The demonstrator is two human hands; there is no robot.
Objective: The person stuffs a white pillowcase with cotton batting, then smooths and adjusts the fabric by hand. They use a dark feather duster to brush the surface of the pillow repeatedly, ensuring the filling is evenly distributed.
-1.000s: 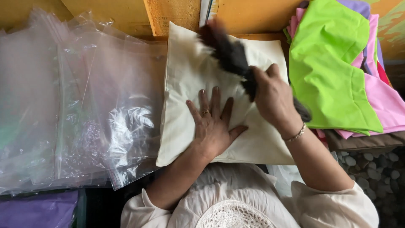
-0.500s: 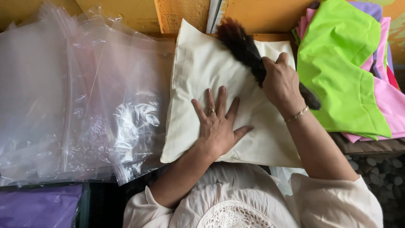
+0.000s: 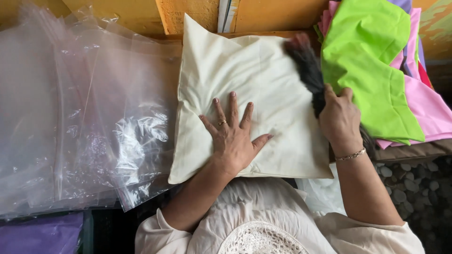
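A cream pillow (image 3: 254,94) is lying flat, its top corners pointing up toward the far edge and its fabric creasing softly. It is dimpling where the left hand (image 3: 233,141) is pressing palm-down on its lower middle, fingers spread. A dark bristled brush (image 3: 308,70) is lying slantwise over the pillow's upper right part, its tip blurring, its handle sitting inside the closed right hand (image 3: 339,120).
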